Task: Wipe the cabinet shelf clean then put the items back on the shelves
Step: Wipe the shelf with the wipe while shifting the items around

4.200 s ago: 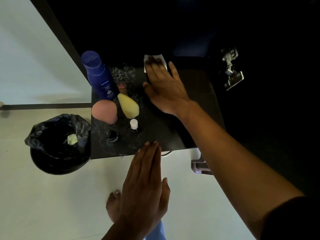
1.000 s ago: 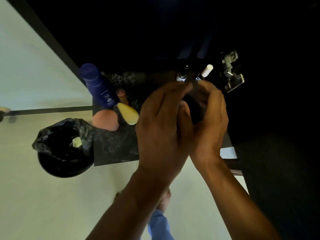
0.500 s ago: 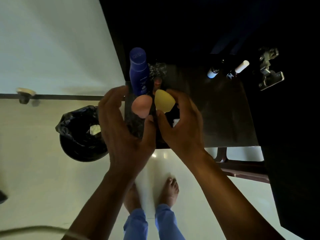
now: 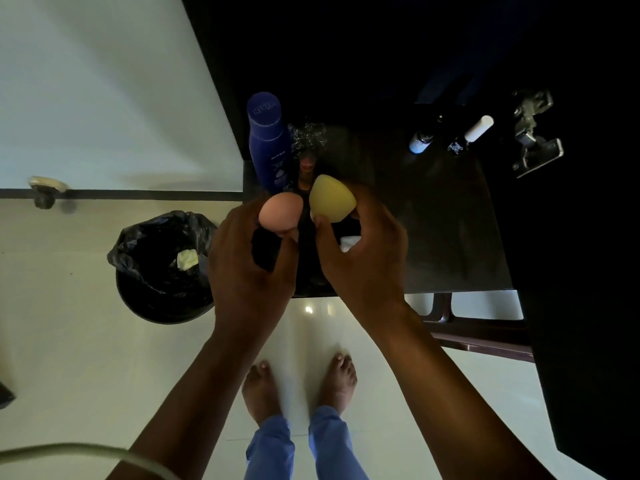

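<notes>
Head view, looking straight down: nearest the camera, two bare feet (image 4: 299, 386) stand on a pale glossy floor (image 4: 86, 358), with blue trouser legs (image 4: 304, 445) below them, and a pale cord (image 4: 86, 450) curves across the lower left corner. Both forearms reach forward from there. The left hand (image 4: 252, 258) pinches a pink egg-shaped sponge (image 4: 280, 213) between thumb and fingertips, and the right hand (image 4: 363, 251) grasps a yellow teardrop sponge (image 4: 332, 199) the same way; the two sponges sit side by side, close together, over the front left part of the dark shelf (image 4: 450, 244). A scrap of white cloth (image 4: 348, 242) shows on the shelf just under the right hand. To the left of the shelf, on the floor, stands a round bin lined with a black bag (image 4: 162, 268), a pale crumpled scrap (image 4: 187, 259) inside it. Below the shelf's right front edge a dark brown rail (image 4: 485, 337) runs across. Farther back a blue Nivea bottle (image 4: 268, 140) stands at the shelf's left edge, with a small brownish bottle (image 4: 306, 168) just beside it. At the rear right stand two small dark bottles (image 4: 420, 142), one with a white cap (image 4: 478, 128). A metal hinge (image 4: 533, 133) is fixed to the black cabinet side beyond them. A white wall (image 4: 104, 81) fills the upper left.
</notes>
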`<action>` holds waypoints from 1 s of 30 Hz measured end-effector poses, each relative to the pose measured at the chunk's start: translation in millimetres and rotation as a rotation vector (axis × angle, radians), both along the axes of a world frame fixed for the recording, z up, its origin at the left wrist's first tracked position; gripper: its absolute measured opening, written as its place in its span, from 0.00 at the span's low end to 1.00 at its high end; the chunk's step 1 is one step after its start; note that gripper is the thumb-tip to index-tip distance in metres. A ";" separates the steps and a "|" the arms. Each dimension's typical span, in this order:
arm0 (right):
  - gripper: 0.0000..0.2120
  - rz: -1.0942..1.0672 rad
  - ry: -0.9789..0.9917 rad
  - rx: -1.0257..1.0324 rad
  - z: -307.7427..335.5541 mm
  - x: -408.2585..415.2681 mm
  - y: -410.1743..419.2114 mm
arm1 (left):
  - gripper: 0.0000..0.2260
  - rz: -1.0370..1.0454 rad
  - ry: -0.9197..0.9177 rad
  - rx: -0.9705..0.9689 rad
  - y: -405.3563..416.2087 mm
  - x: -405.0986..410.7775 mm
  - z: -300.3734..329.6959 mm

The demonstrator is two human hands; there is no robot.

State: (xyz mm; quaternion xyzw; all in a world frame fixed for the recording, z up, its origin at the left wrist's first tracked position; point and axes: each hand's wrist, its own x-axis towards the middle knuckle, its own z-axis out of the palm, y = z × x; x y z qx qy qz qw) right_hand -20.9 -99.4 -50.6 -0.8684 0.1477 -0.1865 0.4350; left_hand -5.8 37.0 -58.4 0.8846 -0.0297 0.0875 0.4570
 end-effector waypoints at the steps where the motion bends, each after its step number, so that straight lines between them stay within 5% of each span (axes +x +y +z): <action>1: 0.20 -0.013 -0.017 -0.014 2.8 -2.4 -3.3 | 0.14 -0.019 -0.013 -0.003 -2.8 -2.7 3.3; 10: 0.20 -0.229 0.001 -0.050 20.1 -21.8 -77.2 | 0.14 -0.267 -0.073 -0.053 -69.8 -5.5 10.2; 18: 0.21 -0.507 0.051 -0.210 13.0 -15.8 -135.1 | 0.14 -0.252 -0.038 -0.046 -140.8 36.1 6.1; 30: 0.28 -0.503 0.117 -0.276 7.9 3.8 -138.9 | 0.17 -0.199 -0.048 -0.020 -159.9 51.5 -15.0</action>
